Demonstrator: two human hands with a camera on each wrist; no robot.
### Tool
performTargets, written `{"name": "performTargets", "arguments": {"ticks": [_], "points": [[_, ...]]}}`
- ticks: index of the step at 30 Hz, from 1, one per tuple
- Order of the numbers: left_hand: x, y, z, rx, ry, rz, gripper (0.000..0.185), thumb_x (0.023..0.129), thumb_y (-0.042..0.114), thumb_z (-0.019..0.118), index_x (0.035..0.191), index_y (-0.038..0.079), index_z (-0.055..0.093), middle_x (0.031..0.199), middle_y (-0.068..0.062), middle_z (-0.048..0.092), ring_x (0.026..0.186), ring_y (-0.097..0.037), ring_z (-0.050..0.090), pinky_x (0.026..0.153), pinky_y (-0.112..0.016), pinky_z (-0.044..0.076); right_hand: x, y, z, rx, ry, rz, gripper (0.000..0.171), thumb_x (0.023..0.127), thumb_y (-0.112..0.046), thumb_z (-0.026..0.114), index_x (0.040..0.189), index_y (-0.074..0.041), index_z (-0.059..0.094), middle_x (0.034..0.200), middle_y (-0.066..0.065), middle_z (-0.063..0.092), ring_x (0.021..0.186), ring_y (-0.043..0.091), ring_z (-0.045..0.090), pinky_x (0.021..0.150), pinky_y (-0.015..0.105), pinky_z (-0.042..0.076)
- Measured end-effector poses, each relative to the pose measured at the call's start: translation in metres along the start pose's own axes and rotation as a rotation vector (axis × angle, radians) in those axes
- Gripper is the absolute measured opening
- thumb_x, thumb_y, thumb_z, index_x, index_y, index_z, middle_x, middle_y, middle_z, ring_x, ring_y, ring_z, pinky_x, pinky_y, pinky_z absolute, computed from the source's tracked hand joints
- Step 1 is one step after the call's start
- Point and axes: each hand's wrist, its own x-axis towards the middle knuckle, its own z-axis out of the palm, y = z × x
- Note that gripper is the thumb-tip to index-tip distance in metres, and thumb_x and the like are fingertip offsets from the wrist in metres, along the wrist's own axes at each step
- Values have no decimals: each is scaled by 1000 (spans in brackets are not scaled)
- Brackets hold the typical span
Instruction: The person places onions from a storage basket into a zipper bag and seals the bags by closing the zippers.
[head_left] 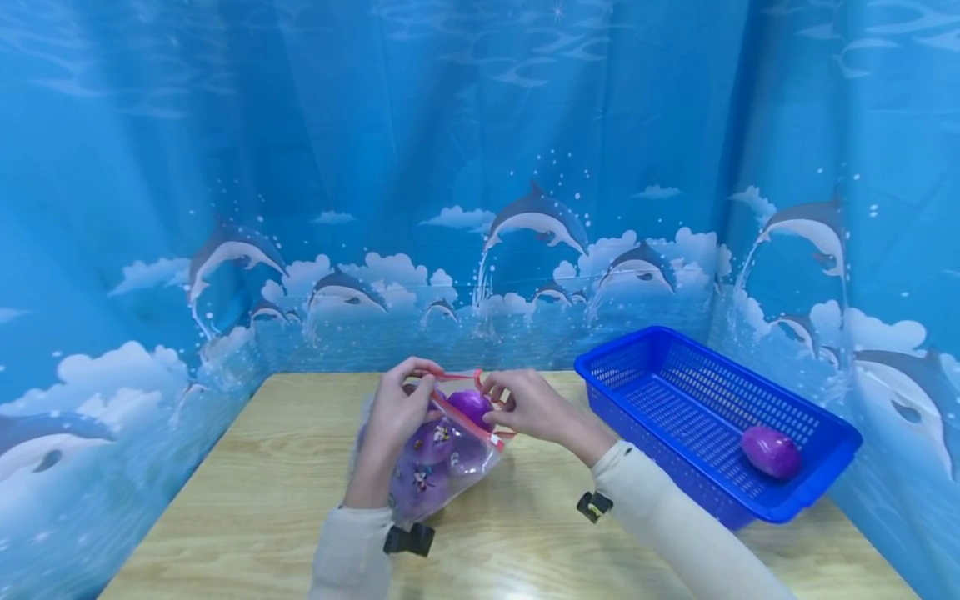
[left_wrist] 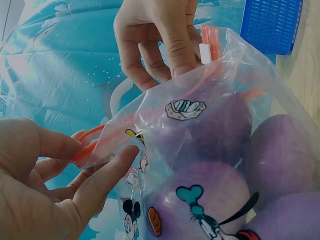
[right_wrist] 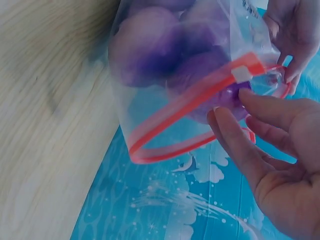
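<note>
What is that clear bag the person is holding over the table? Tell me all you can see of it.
The zip bag is clear soft plastic printed with small cartoon figures, with a red zipper strip and white slider along its open mouth. Purple egg-shaped things fill it. It is held over the wooden table, mouth tilted up. The left hand pinches one end of the red strip, and the right hand holds the other.

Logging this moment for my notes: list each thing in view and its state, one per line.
Zip bag: mouth open, purple eggs inside, standing on the table.
Left hand: pinches the bag's red rim.
Right hand: fingers at the rim's other side.
Basket: holds one purple egg.
</note>
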Motion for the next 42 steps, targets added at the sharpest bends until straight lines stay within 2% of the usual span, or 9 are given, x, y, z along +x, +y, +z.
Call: {"name": "performTargets", "arguments": {"ticks": [11, 15, 19, 22, 25, 28, 34, 39, 42], "points": [[1, -2, 0, 0, 9, 14, 19, 104, 8, 53, 113, 6, 70, 115, -19, 59, 76, -19, 66, 70, -31, 67, 1, -2, 8, 77, -52, -93, 31, 92, 0, 73, 122, -1, 71, 116, 17, 76, 89, 24, 78, 75, 16, 63], [1, -2, -1, -3, 5, 19, 19, 105, 9, 52, 113, 7, 70, 113, -21, 59, 76, -19, 66, 70, -32, 67, 1, -2, 10, 83, -73, -125, 30, 93, 1, 68, 123, -1, 71, 116, 16, 76, 87, 20, 78, 76, 15, 62], [1, -3, -2, 2, 5, 24, 20, 105, 10, 52, 114, 8, 69, 112, -21, 59, 76, -20, 66, 69, -31, 67, 2, -2, 12, 60, -92, -155, 32, 93, 4, 63, 123, -3, 73, 108, 12, 77, 65, 3, 61, 61, 12, 52], [1, -3, -1, 15, 11, 25, 19, 105, 11, 52, 114, 9, 69, 111, -21, 60, 74, -19, 66, 66, -30, 66, 2, -3, 13, 62, -105, -176, 32, 93, 6, 60, 121, -3, 74, 106, 11, 77, 59, 0, 49, 55, 14, 46], [1, -3, -1, 32, 19, 26, 19, 105, 12, 53, 113, 10, 70, 110, -20, 61, 71, -18, 65, 62, -27, 64, 2, -4, 15, 85, -126, -173, 34, 93, 8, 57, 122, -1, 73, 111, 14, 77, 71, 3, 63, 63, 13, 52], [1, -3, -1, 45, 24, 33, 19, 105, 13, 53, 112, 11, 70, 109, -18, 62, 69, -18, 63, 59, -26, 61, 2, -4, 16, 127, -162, -150, 38, 92, 12, 52, 124, 2, 71, 117, 18, 76, 91, 17, 75, 75, 14, 59], [1, -3, -2, 46, 27, 44, 18, 105, 13, 54, 112, 11, 71, 105, -15, 62, 68, -18, 62, 56, -24, 58, 1, -5, 18, 153, -230, -158, 43, 93, 12, 47, 131, 5, 65, 124, 21, 73, 111, 30, 73, 92, 21, 61], [1, -2, -2, 38, 26, 34, 18, 104, 13, 55, 111, 11, 71, 106, -14, 62, 66, -17, 62, 57, -24, 59, 0, -4, 21, 83, -247, -215, 40, 97, 8, 49, 135, 6, 61, 114, 20, 73, 92, 16, 67, 81, 19, 58], [2, -2, -2, 31, 28, 31, 18, 104, 12, 54, 111, 11, 71, 107, -16, 62, 66, -16, 62, 57, -24, 59, 0, -3, 20, 85, -244, -203, 39, 98, 6, 50, 136, 4, 61, 109, 17, 73, 85, 11, 61, 76, 19, 55]]}}
